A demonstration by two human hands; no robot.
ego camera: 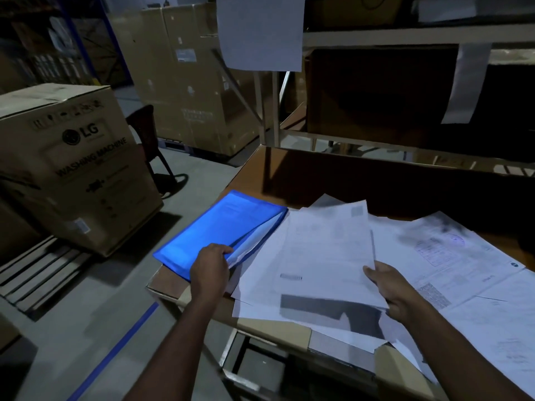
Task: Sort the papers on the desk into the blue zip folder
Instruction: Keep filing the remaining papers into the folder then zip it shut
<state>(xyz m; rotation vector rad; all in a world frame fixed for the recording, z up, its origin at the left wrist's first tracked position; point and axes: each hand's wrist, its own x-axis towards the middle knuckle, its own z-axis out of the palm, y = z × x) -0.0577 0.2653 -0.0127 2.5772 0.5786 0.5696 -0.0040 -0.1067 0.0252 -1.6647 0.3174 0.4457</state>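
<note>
Dim warehouse light is falling from the upper left, leaving the shelving [405, 91] at the top right sinking into near black. The blue zip folder [220, 227] is glowing oversaturated. Motion blur is smearing the papers [327, 256]; their print is unreadable. Hard shadow is lying across the desk [304, 180]. Wide-angle distortion is bending the edges.

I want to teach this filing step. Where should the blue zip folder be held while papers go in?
Likely at the near end of its open right edge, from the near side, as the left hand does: the blue zip folder lies flat, mouth facing the papers held by the right hand.
</note>
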